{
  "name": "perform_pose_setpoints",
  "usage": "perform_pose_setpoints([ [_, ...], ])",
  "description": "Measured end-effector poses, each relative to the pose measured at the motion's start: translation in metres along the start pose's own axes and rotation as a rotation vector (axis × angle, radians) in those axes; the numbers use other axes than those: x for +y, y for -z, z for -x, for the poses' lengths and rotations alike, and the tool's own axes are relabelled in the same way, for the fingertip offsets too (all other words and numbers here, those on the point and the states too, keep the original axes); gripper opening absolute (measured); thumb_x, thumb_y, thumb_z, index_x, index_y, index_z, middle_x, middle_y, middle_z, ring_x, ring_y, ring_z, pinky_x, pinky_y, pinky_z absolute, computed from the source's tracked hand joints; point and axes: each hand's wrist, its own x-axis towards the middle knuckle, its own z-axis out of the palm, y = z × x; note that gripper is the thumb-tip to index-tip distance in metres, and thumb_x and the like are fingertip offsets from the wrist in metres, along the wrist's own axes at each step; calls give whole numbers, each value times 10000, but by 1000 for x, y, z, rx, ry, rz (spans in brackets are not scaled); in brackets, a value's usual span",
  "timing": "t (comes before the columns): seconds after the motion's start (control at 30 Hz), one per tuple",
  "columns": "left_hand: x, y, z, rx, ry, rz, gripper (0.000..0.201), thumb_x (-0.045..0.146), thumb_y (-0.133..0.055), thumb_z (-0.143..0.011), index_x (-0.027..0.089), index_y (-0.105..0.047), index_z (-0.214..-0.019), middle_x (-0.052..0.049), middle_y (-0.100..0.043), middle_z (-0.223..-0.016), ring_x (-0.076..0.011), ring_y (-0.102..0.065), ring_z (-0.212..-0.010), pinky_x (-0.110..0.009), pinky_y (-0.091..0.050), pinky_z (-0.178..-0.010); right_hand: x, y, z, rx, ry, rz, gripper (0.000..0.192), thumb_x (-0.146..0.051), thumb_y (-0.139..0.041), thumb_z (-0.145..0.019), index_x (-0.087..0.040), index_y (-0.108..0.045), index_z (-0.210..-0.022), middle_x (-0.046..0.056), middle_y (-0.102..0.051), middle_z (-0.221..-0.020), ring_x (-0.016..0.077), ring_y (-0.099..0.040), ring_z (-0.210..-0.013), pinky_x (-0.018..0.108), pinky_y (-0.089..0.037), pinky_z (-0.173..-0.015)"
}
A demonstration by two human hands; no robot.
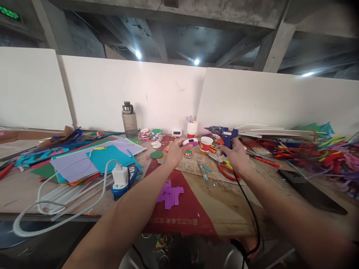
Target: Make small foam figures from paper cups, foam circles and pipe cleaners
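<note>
My left hand (176, 154) is closed on a small round white piece with a purple strip (190, 142) along its side, held above the table. In my right hand (237, 157) is a blue glue gun (224, 135), its nozzle pointing left and its black cord hanging down past my forearm. Between the hands stands a red and white paper cup (206, 144). Below my left hand, several purple paper pieces (171, 195) lie on a red and brown cardboard sheet (193, 215). Red-handled scissors (226, 172) and a cutter knife (202, 170) lie under the glue gun.
Coloured sheets (109, 160), a white plug adapter (120, 176) and its looping cable occupy the left. A water bottle (129, 120), stacked cups (192, 128) and a small clock (176, 132) stand at the back. On the right are a black phone (311, 190) and pipe cleaners (316, 149).
</note>
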Motion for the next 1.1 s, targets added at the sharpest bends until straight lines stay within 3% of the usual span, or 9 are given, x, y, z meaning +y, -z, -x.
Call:
perform_pose_setpoints([
  [0.2, 1, 9, 2, 28, -207, -464, 221, 220, -720, -738, 206, -730, -958, -58, -739, -994, -211, -670, -933, -328, -508, -836, 0, -11, 2, -111, -82, -138, 370, -435, -620, -782, -227, -485, -1057, -13, -604, -743, 161, -553, -600, 315, -491, -590],
  [0.37, 3, 15, 3, 18, -496, -715, 307, 48, -602, -757, 199, -661, -1017, -71, -711, -1123, -201, -636, -1093, -381, -477, -981, 9, 1, 12, -225, -25, 24, 325, -425, -584, -845, -225, -520, -1092, 18, -627, -803, 171, -539, -586, 332, -483, -594],
  [0.47, 6, 19, 1, 20, -644, -788, 304, 16, -566, -763, 203, -627, -996, -68, -705, -1130, -201, -616, -1143, -418, -465, -1020, 8, 6, 17, -242, 93, 83, 379, -423, -569, -875, -228, -526, -1197, 70, -656, -1077, 236, -617, -878, 396, -494, -820],
  [0.57, 8, 20, 0, 6, -738, -804, 292, 20, -566, -780, 209, -606, -998, -65, -700, -1136, -201, -611, -1160, -434, -469, -1028, 6, 7, 19, -259, 144, 49, 418, -438, -546, -902, -243, -503, -1269, 78, -606, -1255, 274, -558, -1126, 454, -419, -991],
  [0.93, 9, 14, 4, -43, -735, -829, 365, -30, -506, -758, 220, -602, -1006, -61, -687, -1172, -193, -604, -1169, -433, -468, -1030, 4, 8, 23, -263, 159, 130, 394, -429, -536, -896, -242, -530, -1244, 71, -674, -977, 277, -621, -942, 439, -497, -832],
  [1.1, 7, 16, 3, -38, -746, -810, 381, -35, -502, -744, 218, -609, -1009, -58, -691, -1154, -194, -601, -1166, -441, -463, -1030, 0, 9, 23, -259, 146, 156, 361, -430, -538, -889, -230, -535, -1189, 70, -671, -949, 281, -622, -933, 421, -500, -794],
])
